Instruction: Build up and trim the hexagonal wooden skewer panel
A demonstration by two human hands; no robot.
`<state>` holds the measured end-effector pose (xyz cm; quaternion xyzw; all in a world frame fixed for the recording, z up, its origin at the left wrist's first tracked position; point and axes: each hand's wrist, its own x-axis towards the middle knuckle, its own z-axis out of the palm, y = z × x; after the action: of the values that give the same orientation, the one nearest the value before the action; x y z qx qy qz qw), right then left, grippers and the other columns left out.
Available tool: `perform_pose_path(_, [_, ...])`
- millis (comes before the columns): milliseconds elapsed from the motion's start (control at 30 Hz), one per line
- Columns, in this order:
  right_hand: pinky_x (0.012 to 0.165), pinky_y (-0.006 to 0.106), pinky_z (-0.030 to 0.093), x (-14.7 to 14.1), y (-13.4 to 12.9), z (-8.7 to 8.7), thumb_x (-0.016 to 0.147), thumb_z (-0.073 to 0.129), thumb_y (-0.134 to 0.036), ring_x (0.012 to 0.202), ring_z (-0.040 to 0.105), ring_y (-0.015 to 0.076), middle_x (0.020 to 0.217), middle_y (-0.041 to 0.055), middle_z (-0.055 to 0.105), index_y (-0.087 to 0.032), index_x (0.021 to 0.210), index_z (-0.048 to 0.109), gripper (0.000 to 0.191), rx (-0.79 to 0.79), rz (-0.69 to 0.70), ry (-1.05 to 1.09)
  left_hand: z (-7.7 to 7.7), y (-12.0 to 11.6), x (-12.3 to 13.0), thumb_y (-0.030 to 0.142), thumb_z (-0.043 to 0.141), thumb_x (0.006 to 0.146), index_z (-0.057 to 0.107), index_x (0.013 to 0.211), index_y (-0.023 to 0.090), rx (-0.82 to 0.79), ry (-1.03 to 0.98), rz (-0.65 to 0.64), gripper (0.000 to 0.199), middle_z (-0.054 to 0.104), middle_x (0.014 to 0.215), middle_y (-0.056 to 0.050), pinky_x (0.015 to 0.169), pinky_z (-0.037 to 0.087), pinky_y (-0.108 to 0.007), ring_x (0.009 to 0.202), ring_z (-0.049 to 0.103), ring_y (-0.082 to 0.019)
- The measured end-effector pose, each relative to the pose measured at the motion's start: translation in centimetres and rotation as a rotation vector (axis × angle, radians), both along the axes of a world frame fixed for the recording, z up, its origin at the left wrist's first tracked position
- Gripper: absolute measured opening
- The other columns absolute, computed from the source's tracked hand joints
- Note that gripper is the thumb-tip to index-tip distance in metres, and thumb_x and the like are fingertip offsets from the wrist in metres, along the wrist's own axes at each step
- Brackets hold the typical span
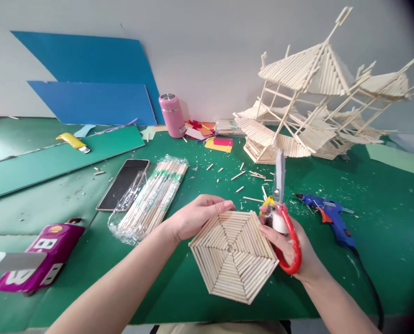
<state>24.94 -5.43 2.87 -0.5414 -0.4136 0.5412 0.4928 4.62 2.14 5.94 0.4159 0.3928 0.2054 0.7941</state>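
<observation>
A flat hexagonal panel (pixel 234 260) of thin wooden sticks, laid in rings like a web, is held over the front part of the green table. My left hand (pixel 201 214) grips its upper left edge, thumb on top and fingers behind. At the right edge, my right hand (pixel 290 241) holds the panel too. Red-handled scissors (pixel 293 246) hang in that same hand, blades pointing up and away. Behind the right fingers are something yellow and something white, partly hidden. Bits of cut stick (pixel 238 175) lie beyond the panel.
Blue glue gun (pixel 342 227) with cord at right; stick pavilion model (pixel 297 102) at back right. Bagged sticks (pixel 154 195), phone (pixel 123 185), purple box-like object (pixel 50 255) and yellow cutter (pixel 71 140) at left. Pink flask (pixel 172 116) stands by blue boards (pixel 98 102) on the green table (pixel 179 301).
</observation>
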Motion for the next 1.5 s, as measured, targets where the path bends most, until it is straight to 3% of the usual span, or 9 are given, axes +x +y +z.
perform_pose_path(167, [0.072, 0.029, 0.052, 0.3, 0.0, -0.4, 0.072, 0.068, -0.033, 0.079, 0.060, 0.0158, 0.083, 0.0006, 0.058, -0.026, 0.102, 0.054, 0.035, -0.026, -0.039, 0.048, -0.5, 0.3, -0.7, 0.047, 0.063, 0.073, 0.065, 0.085, 0.007, -0.126, -0.066, 0.013, 0.042, 0.068, 0.075, -0.008, 0.066, 0.048, -0.026, 0.067, 0.063, -0.014])
perform_pose_path(400, [0.072, 0.032, 0.053, -0.6, 0.2, -0.2, 0.072, 0.066, -0.034, 0.081, 0.061, 0.0186, 0.083, 0.0016, 0.058, -0.025, 0.102, 0.052, 0.034, 0.046, -0.085, 0.012, -0.7, 0.4, -0.7, 0.031, 0.077, 0.060, 0.064, 0.071, 0.010, -0.066, 0.017, -0.119, 0.027, 0.067, 0.065, -0.001, 0.056, 0.045, -0.022, 0.056, 0.059, -0.010])
perform_pose_path(533, [0.072, 0.031, 0.053, 0.1, 0.2, 0.6, 0.074, 0.064, -0.034, 0.080, 0.061, 0.0176, 0.086, 0.0017, 0.059, -0.024, 0.102, 0.052, 0.032, 0.103, -0.019, -0.085, 0.4, 0.2, -0.6, 0.037, 0.072, 0.066, 0.062, 0.069, 0.012, 0.065, 0.135, -0.200, 0.027, 0.065, 0.064, 0.001, 0.053, 0.042, -0.021, 0.055, 0.057, -0.010])
perform_pose_path(633, [0.067, 0.028, 0.053, 1.5, -0.5, 1.9, 0.074, 0.063, -0.032, 0.076, 0.060, 0.0156, 0.085, 0.0000, 0.057, -0.025, 0.105, 0.049, 0.034, 0.099, -0.012, -0.230, 2.1, -0.4, -1.2, 0.041, 0.063, 0.074, 0.062, 0.074, 0.013, 0.255, 0.229, -0.247, 0.027, 0.063, 0.067, 0.001, 0.053, 0.039, -0.020, 0.059, 0.055, -0.010])
perform_pose_path(833, [0.047, 0.022, 0.050, 4.2, -3.0, 3.8, 0.068, 0.065, -0.029, 0.052, 0.055, 0.0128, 0.069, -0.0039, 0.056, -0.026, 0.104, 0.041, 0.043, 0.063, 0.138, -0.767, 5.6, -2.7, -2.9, 0.043, 0.047, 0.084, 0.062, 0.089, 0.018, 0.543, 0.522, -0.312, 0.029, 0.061, 0.077, -0.001, 0.051, 0.037, -0.019, 0.065, 0.053, -0.012])
perform_pose_path(967, [0.053, 0.027, 0.054, 5.4, -3.9, 3.6, 0.068, 0.064, -0.031, 0.068, 0.066, 0.0218, 0.087, 0.0062, 0.064, -0.024, 0.114, 0.032, 0.056, 0.199, 0.297, -1.119, 6.6, -3.3, -3.1, 0.036, 0.045, 0.086, 0.061, 0.094, 0.020, 0.673, 0.596, -0.317, 0.024, 0.063, 0.082, -0.001, 0.056, 0.040, -0.019, 0.068, 0.056, -0.013])
perform_pose_path(1067, [0.058, 0.031, 0.057, 5.9, -4.3, 3.3, 0.068, 0.063, -0.035, 0.077, 0.067, 0.0262, 0.095, 0.0127, 0.065, -0.020, 0.117, 0.028, 0.062, 0.293, 0.328, -1.288, 6.8, -3.1, -2.9, 0.034, 0.046, 0.085, 0.061, 0.095, 0.022, 0.722, 0.609, -0.310, 0.022, 0.064, 0.084, -0.001, 0.057, 0.041, -0.017, 0.070, 0.057, -0.013])
perform_pose_path(1233, [0.063, 0.036, 0.058, 5.4, -4.6, 3.3, 0.069, 0.062, -0.040, 0.084, 0.066, 0.0293, 0.101, 0.0175, 0.063, -0.016, 0.117, 0.029, 0.063, 0.356, 0.327, -1.390, 7.0, -3.2, -2.6, 0.033, 0.040, 0.087, 0.059, 0.096, 0.022, 0.784, 0.620, -0.345, 0.023, 0.062, 0.077, 0.001, 0.053, 0.040, -0.016, 0.063, 0.054, -0.011])
perform_pose_path(1500, [0.071, 0.040, 0.057, 4.6, -4.2, 4.3, 0.069, 0.063, -0.039, 0.093, 0.063, 0.0293, 0.108, 0.0156, 0.058, -0.020, 0.116, 0.030, 0.061, 0.269, 0.381, -1.325, 7.1, -4.0, -2.6, 0.027, 0.038, 0.089, 0.056, 0.102, 0.024, 0.898, 0.650, -0.393, 0.023, 0.062, 0.081, 0.001, 0.057, 0.042, -0.016, 0.066, 0.056, -0.010])
